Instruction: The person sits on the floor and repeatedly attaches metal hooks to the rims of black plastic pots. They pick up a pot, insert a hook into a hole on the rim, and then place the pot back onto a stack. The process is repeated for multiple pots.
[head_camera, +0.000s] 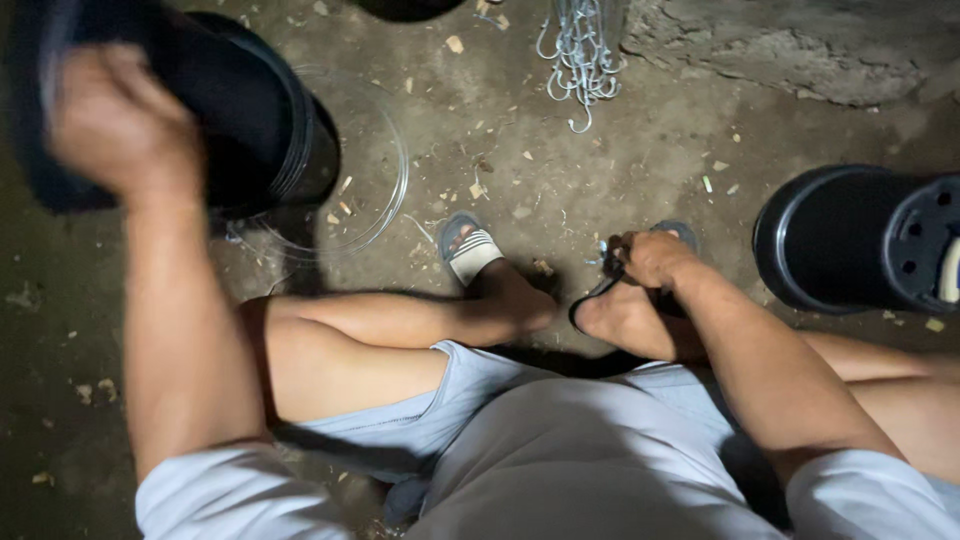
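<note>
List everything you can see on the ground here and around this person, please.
Black plastic pot: one, black, upper left, held up by the left hand.
Stack of black pots: one stack lying on its side, black with holes in the base, right edge.
Metal wire hooks: a bundle, silvery, top middle on the floor.
Clear wire loop: one, see-through, on the floor beside the held pot.
Wood chips: many, pale, scattered over the concrete floor.
Sandals: two, grey with a white strap, on the feet.
Shorts: one pair, light grey.
Left hand: blurred, gripping the pot.
Right hand: closed around small metal pieces, too small to tell what.
</note>
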